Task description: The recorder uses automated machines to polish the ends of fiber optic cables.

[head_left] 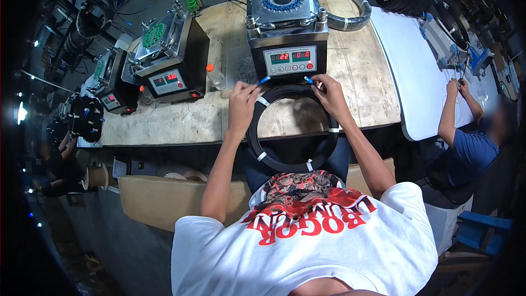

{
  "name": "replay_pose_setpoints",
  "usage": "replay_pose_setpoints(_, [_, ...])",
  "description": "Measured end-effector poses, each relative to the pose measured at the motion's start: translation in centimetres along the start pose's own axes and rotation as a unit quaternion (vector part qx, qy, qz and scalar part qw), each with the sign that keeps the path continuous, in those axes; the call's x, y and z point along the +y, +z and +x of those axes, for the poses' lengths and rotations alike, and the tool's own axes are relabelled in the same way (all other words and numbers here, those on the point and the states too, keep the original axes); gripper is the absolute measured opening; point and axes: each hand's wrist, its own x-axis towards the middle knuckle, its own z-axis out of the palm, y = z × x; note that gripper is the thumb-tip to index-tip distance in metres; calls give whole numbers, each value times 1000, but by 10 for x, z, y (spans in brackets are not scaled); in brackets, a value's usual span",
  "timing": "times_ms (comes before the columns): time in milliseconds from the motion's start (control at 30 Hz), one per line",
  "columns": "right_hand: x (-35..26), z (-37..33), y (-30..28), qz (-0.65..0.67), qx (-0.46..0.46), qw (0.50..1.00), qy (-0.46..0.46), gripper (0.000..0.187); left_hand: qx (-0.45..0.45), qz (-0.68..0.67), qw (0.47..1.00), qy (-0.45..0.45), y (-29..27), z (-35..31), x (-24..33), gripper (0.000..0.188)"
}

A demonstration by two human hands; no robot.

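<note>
My left hand (243, 106) pinches a small blue cable connector (264, 80) above the coil's far left side. Opposite it, my right hand (330, 95) grips another blue connector (308, 80) between thumb and fingers. Below both hands lies a coil of black cable (253, 137), bound with several white ties, partly on the wooden table (183, 121) and partly over its near edge by my lap. Just beyond the connectors stands a polishing machine (287, 61) with a red digital display. On its top, a metal plate carries a ring of blue connectors (282, 0).
Two similar machines (170, 71) with green rings stand to the left. Small bottles with orange caps (217, 78) stand between machines. A wrapped cable coil (350, 22) lies at the back right. At a white table (408, 77) on the right, another person (471, 142) works.
</note>
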Motion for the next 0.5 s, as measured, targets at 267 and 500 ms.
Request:
replay_pose_setpoints(267, [-12, -16, 13, 170, -45, 984, 39, 12, -150, -167, 974, -22, 33, -1, 27, 21])
replay_pose_setpoints(500, [-21, -21, 2, 309, -143, 926, 166, 24, -202, -233, 950, -43, 51, -17, 36, 47])
